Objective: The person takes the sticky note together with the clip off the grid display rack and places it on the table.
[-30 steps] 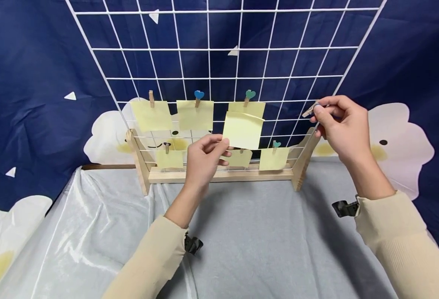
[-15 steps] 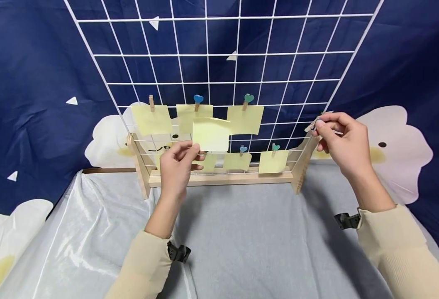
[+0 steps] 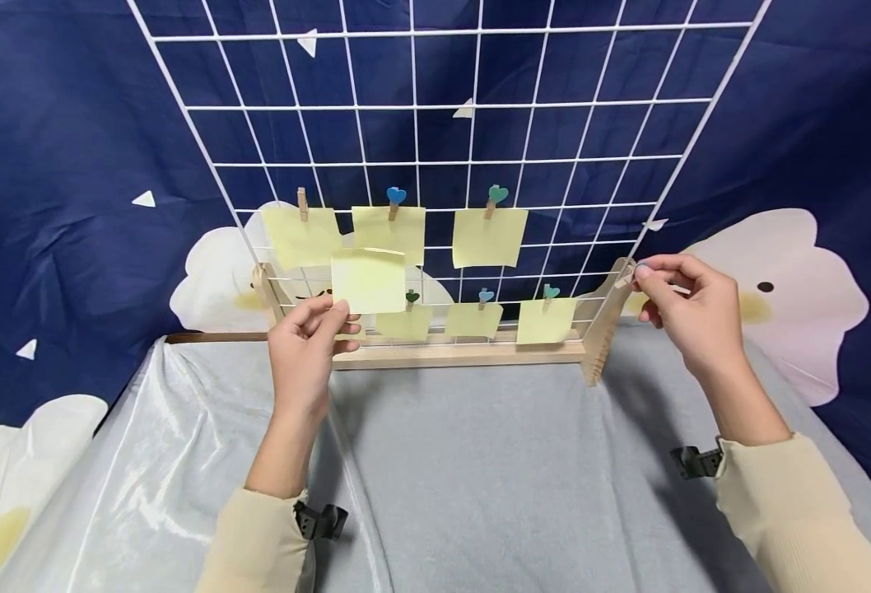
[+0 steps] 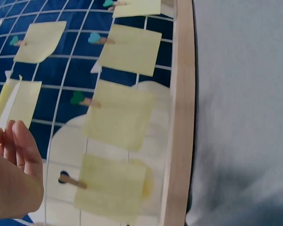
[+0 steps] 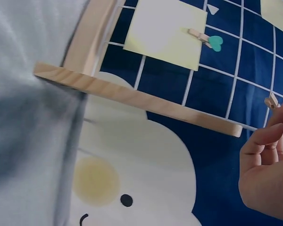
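Well, your left hand (image 3: pixel 302 350): thumb and fingers pinch a loose yellow note (image 3: pixel 369 282) by its lower left corner.
Loose note's place: upright before the white wire grid (image 3: pixel 416 163), overlapping the upper row's middle note (image 3: pixel 388 226) in your head view; you can't tell whether it touches the wires.
Your right hand (image 3: pixel 693 309): thumb and fingertips pinch a wooden clothespin (image 5: pixel 271 100), near the top of the right upright (image 3: pixel 604 329).
Upper row: three notes, clipped by a plain peg (image 3: pixel 302 203), a blue heart peg (image 3: pixel 396 195) and a green heart peg (image 3: pixel 498 194).
Lower row: four clipped notes, the leftmost (image 4: pixel 111 188) mostly behind your left hand from above.
Wooden stand (image 3: pixel 458 356): on grey cloth (image 3: pixel 480 461).
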Available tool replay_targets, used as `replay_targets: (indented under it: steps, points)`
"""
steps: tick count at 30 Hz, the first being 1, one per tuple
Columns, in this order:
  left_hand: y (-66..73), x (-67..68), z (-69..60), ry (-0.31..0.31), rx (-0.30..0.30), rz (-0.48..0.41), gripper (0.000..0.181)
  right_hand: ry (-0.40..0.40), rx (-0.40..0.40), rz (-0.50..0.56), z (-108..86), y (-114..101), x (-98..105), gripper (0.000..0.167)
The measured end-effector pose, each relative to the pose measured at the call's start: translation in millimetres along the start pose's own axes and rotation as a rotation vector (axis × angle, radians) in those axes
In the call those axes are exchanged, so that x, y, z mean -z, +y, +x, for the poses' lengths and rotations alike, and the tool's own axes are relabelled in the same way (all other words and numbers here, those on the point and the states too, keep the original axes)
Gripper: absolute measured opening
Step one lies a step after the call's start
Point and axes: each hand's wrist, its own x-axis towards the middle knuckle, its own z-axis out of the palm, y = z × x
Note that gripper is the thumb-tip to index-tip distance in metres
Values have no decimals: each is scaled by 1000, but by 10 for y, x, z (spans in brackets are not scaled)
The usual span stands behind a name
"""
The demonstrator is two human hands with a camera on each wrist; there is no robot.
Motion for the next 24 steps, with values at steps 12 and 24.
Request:
replay_targets:
  steps: [12, 24]
  points:
    - [8, 376, -39, 99, 3, -40, 15, 19, -80, -138, -101, 168, 165, 10]
    - [21, 707, -22, 218, 19, -74, 5, 1, -121, -239, -181, 334, 282, 13]
